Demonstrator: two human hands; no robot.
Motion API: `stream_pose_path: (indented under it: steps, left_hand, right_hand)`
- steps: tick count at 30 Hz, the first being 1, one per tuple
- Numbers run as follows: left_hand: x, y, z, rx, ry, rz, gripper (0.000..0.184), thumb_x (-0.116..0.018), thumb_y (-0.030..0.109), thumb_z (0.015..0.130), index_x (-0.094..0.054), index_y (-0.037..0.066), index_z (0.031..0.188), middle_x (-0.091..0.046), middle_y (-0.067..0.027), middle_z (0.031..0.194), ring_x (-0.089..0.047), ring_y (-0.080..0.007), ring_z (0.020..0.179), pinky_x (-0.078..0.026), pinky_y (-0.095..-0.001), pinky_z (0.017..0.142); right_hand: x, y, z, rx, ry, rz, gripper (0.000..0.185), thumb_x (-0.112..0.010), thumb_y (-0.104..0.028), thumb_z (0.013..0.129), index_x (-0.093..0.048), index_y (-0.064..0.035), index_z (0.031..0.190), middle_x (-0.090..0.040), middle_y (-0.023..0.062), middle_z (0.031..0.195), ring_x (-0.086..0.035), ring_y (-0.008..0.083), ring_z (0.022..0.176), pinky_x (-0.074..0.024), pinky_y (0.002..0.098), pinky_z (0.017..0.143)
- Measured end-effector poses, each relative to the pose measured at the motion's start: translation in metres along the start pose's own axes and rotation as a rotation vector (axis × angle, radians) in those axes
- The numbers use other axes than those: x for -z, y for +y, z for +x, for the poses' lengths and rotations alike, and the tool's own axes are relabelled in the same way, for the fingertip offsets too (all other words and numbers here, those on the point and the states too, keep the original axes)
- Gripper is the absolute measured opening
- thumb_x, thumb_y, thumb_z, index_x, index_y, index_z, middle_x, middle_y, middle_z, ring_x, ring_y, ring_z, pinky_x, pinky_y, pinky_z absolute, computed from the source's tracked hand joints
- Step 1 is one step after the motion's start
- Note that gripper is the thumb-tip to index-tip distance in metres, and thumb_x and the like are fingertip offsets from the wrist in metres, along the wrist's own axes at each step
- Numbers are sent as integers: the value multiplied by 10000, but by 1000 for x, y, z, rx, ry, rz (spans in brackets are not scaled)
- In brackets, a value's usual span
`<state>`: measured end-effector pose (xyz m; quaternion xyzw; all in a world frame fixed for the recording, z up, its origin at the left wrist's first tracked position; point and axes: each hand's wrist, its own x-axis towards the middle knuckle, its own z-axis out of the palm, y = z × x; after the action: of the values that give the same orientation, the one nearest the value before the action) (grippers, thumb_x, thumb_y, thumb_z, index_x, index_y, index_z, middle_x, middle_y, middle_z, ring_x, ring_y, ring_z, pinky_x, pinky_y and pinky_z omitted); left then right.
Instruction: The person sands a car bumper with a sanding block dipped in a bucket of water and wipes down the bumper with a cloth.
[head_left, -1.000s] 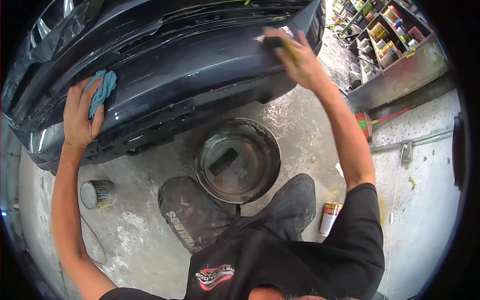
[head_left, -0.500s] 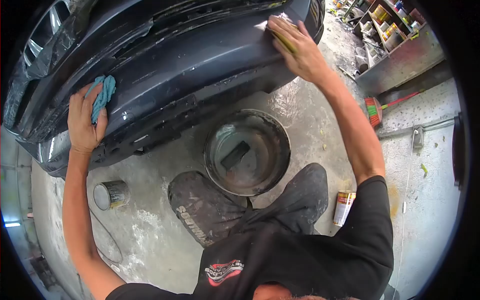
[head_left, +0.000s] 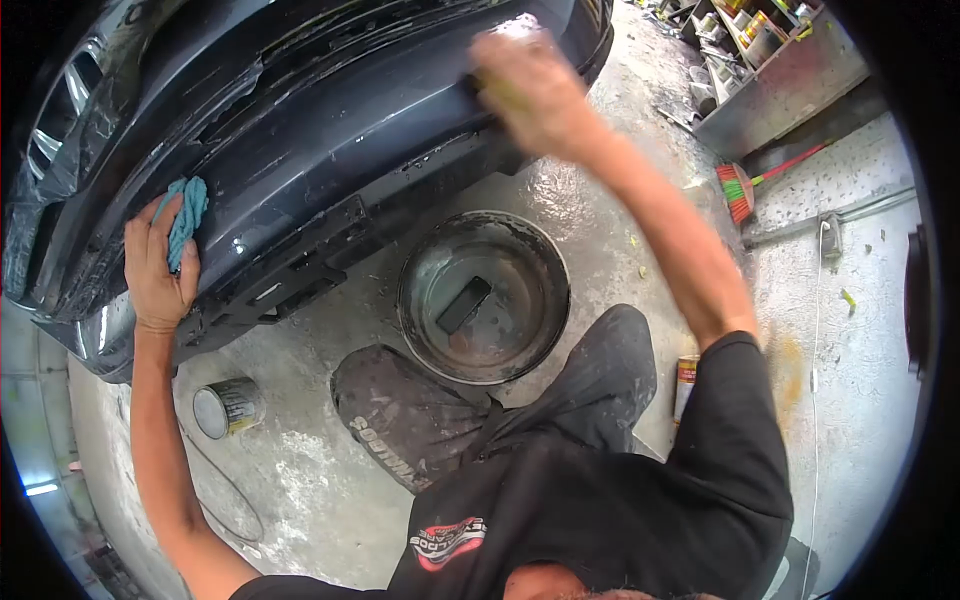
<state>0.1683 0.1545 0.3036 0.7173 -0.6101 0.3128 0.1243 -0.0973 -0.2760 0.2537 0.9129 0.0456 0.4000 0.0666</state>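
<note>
A dark car bumper (head_left: 330, 160), wet and glossy, stretches across the upper left. My left hand (head_left: 160, 260) rests on its left part, fingers closed round a crumpled blue cloth (head_left: 187, 222). Toward the bumper's right end, my right hand (head_left: 535, 95) presses a yellow pad (head_left: 503, 92) to the surface. That hand is smeared by motion and covers most of the pad. Whitish residue (head_left: 522, 24) shows just beyond its fingers. Below the bumper, a round dark basin (head_left: 408, 330) with water stands between my knees, a black block (head_left: 464, 305) lying inside.
A paint can (head_left: 225, 408) stands on the floor at left, beside a thin cable. Another can (head_left: 686, 385) is partly hidden by my right sleeve. At right are a broom (head_left: 738, 193), a shelf unit (head_left: 785, 85) with cans, and a wall.
My right hand has moved left along the bumper with the yellow pad. My left hand keeps its place on the bumper with the cloth. The whole view has shifted slightly.
</note>
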Motion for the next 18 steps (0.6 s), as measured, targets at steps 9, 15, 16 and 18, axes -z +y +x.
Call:
stream_pose_path:
  steps: [9,15,16,18]
  left_hand:
    - [-1,2,-2,5,10,-1,438,-631,152,926,-649,28,1347,-634,-234,1316,-614,-407,1147,-476,-461,1033]
    - [-2,-2,-4,6,-1,-21,454,-629,134,922,-641,17,1359,-634,-236,1319,-613,-406,1156,-471,-463,1044]
    - [-1,-2,-3,3,1,-17,455,-629,131,921,-640,15,1360,-633,-238,1319,-613,-406,1158,-470,-463,1047]
    - [2,0,-2,-12,-11,23,457,-627,122,922,-637,7,1365,-631,-242,1327,-612,-407,1169,-463,-463,1060]
  right_hand:
    - [23,-13,-7,-4,-132,184,383,-633,-275,1000,-665,-152,1361,-654,63,1437,-579,288,1385,-302,658,1204]
    - [9,-63,9,168,56,28,388,-702,-289,956,-685,-41,1254,-657,170,1250,-635,325,1206,-443,554,1110]
    - [-5,-94,24,88,71,276,433,-707,-329,958,-670,-7,1245,-661,189,1278,-624,317,1257,-439,540,1119]
    - [-26,-115,25,65,57,347,495,-675,-367,989,-616,-29,1346,-645,173,1418,-590,282,1375,-354,589,1188]
